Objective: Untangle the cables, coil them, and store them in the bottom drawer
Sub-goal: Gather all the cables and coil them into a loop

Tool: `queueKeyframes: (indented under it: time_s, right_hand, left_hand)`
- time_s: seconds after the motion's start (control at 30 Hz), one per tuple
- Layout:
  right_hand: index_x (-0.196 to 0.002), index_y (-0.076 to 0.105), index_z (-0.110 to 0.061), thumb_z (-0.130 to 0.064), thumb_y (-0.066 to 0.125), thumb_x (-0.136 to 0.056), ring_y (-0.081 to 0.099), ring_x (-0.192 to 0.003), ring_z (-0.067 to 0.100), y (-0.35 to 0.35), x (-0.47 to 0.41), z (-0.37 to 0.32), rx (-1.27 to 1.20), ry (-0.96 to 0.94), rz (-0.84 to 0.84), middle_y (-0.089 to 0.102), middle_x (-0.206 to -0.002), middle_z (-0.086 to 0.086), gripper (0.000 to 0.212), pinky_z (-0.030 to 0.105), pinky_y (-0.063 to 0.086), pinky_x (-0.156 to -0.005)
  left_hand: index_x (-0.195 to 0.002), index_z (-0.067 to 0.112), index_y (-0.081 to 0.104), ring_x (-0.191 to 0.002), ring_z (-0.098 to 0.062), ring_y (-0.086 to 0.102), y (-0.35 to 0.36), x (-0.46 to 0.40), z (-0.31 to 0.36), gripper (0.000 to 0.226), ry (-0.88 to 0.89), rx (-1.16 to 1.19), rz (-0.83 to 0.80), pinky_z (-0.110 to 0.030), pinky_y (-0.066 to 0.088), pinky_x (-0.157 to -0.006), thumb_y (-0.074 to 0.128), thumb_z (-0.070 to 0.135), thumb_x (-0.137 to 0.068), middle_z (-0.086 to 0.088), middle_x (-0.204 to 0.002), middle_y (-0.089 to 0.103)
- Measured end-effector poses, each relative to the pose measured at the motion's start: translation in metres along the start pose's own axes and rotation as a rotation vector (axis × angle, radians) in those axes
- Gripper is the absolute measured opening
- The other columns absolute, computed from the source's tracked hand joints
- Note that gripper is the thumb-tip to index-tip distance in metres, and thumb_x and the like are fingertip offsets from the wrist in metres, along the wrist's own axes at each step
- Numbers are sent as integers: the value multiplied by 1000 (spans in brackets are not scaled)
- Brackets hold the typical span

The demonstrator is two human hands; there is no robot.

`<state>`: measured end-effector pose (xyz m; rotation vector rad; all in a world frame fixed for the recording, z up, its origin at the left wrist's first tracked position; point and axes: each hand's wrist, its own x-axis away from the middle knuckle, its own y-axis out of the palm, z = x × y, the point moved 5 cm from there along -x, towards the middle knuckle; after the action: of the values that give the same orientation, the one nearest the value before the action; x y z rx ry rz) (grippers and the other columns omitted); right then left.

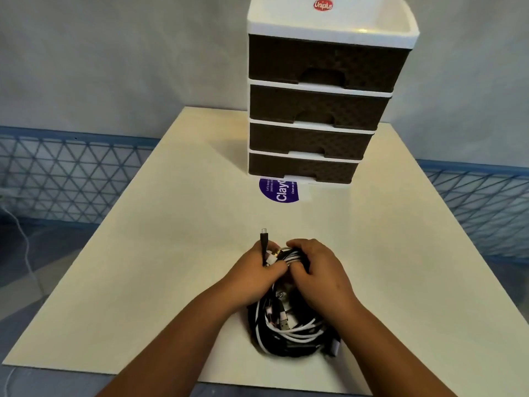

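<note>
A tangled bundle of black and white cables [289, 330] lies on the cream table near its front edge. My left hand [254, 270] grips the far end of the bundle, and a black cable end with a small plug [264, 239] sticks up from its fingers. My right hand [317, 270] grips the same end from the right, fingers curled over white and black strands. A USB plug shows in the middle of the bundle. The drawer unit [323, 110] stands at the table's far side; its bottom drawer [303, 167] is closed.
The drawer unit has several brown drawers in a white frame, all closed. A purple round sticker [279, 191] lies on the table just in front of it. Blue mesh fencing [71, 173] runs behind the table on both sides. A thin white cord hangs at the far left.
</note>
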<state>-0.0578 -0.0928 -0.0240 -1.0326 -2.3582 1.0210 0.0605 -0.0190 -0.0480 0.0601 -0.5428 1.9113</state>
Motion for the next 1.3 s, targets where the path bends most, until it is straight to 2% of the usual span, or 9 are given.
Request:
queueKeyframes:
  time_s: [0.1,0.2,0.33,0.47,0.7,0.8,0.93,1.13,1.3]
  right_hand:
    - [-125,62,-29,-37,41,-79,55,-113,14,3,-4,2,-2,-6,25,62,-118,-9,51,38,45,-98]
    - [-119,64,-32,-37,40,-81,54,-108,11,7,-8,3,-3,-26,29,62,-113,-12,45,37,45,-96]
    - [-116,64,-36,-38,36,-82,52,-107,8,9,-8,8,-39,-38,46,60,-109,-16,44,35,42,-98]
    - [-110,68,-35,-38,36,-90,54,-104,4,8,-11,13,-120,-56,71,61,-103,-20,38,31,43,-96]
    - [-95,65,-43,-35,51,-97,55,-99,-8,6,-14,18,-255,-49,84,63,-97,-22,16,17,42,-84]
    - [-93,61,-44,-31,53,-97,56,-97,-5,6,-13,15,-242,-87,91,61,-97,-22,16,21,43,-84]
    - [-91,56,-46,-30,53,-97,57,-95,-1,5,-12,12,-243,-97,97,61,-96,-21,18,28,48,-83]
    - [-90,59,-43,-29,55,-96,59,-94,-3,2,-11,10,-328,-75,81,63,-96,-18,16,20,47,-81]
    - [-95,62,-38,-28,57,-96,59,-95,-2,1,-9,11,-390,-53,83,64,-97,-17,11,16,46,-80]
  left_hand:
    - [-100,19,49,-72,-6,56,-7,5,-2,33,16,-14,262,-10,40,-60,72,35,-83,5,-86,59]
    - [-91,19,50,-69,-6,58,-12,12,-5,36,30,55,437,-11,40,-58,68,49,-83,6,-80,60]
    - [-78,17,47,-72,-17,52,-19,10,-8,31,2,65,398,-28,40,-66,40,41,-97,5,-74,55]
    - [-99,25,57,-83,-1,52,-20,19,-8,18,-37,160,259,-13,38,-74,40,26,-102,12,-91,58]
    - [-110,29,56,-78,-4,67,-28,35,-12,29,-67,227,579,-13,46,-70,72,24,-87,5,-86,71]
    - [-94,28,70,-78,-2,67,-28,35,-8,7,-8,177,550,-15,47,-71,70,29,-87,12,-82,73]
    - [-98,33,71,-78,8,61,-22,35,3,27,9,47,394,-7,41,-65,74,49,-76,19,-82,70]
    - [-105,32,72,-70,4,57,-18,33,5,21,42,-73,368,-7,38,-61,72,35,-85,15,-87,67]
    - [-99,30,70,-88,1,60,-14,26,4,12,78,-67,301,-16,44,-75,61,34,-93,13,-95,67]
